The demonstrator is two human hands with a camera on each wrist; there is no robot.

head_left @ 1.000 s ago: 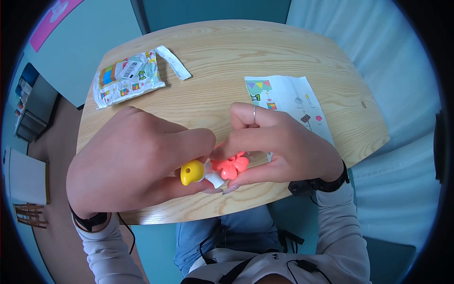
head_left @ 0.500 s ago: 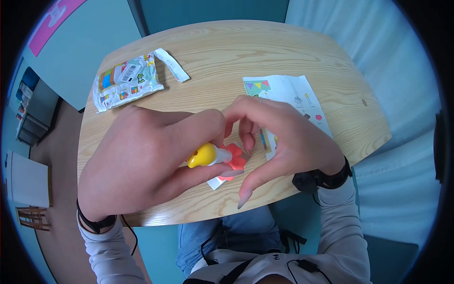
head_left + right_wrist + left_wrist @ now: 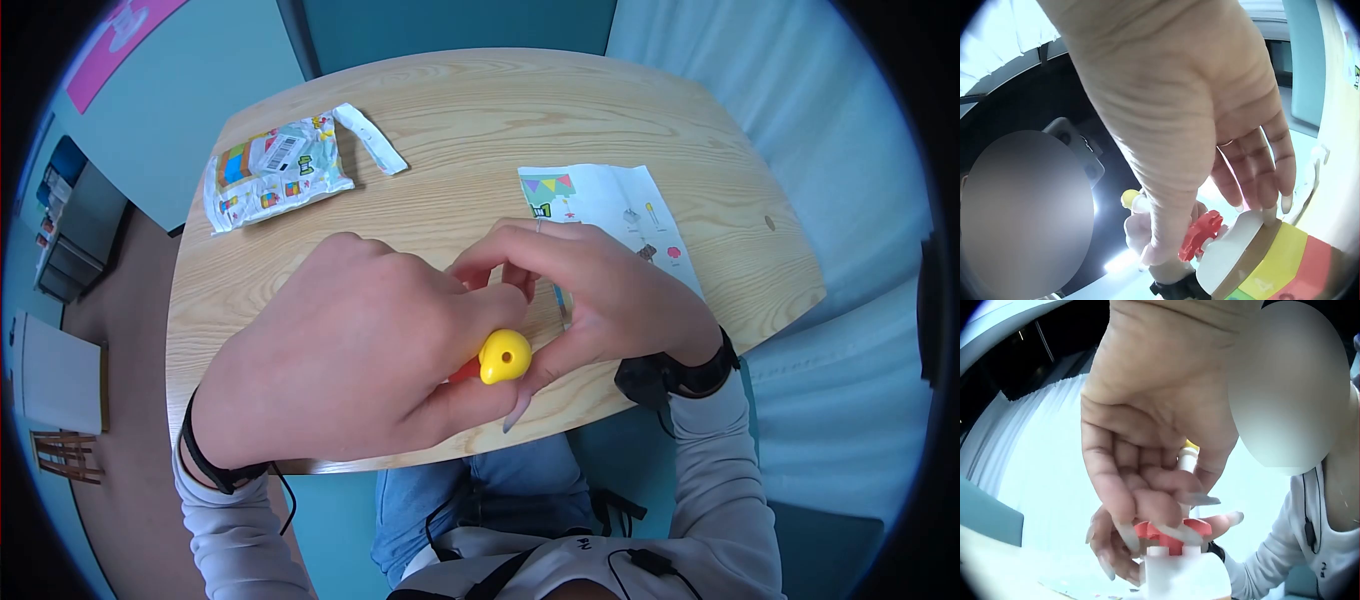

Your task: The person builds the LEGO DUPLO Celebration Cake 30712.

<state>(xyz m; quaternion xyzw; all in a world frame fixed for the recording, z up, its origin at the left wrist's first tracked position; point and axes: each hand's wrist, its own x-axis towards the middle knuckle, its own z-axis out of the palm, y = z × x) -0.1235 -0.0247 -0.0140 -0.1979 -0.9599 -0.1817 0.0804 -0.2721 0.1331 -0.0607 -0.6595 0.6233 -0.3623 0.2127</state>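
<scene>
My left hand (image 3: 370,350) grips a toy candle with a yellow flame-shaped top (image 3: 505,358) and a white stem (image 3: 1187,461). Below the stem, a red flower-shaped piece (image 3: 1202,234) shows by the left fingertips, close over the studs of a white toy block (image 3: 1188,575). That block tops a stack with brown, yellow (image 3: 1275,256), red and green layers, mostly hidden by the hands in the head view. Around the far side of it my right hand (image 3: 610,290) is held with thumb and fingers apart, the fingers near the white layer.
A printed instruction sheet (image 3: 600,190) lies on the wooden table (image 3: 450,120) beyond the right hand. At the back left is a torn printed bag (image 3: 280,170), with a white strip (image 3: 370,138) at its side. Curtains hang on the right.
The left hand has moved right with the candle, and its yellow top now faces up. The right hand let go of the red flower piece, spread its fingers, and is now close beside the left hand.
</scene>
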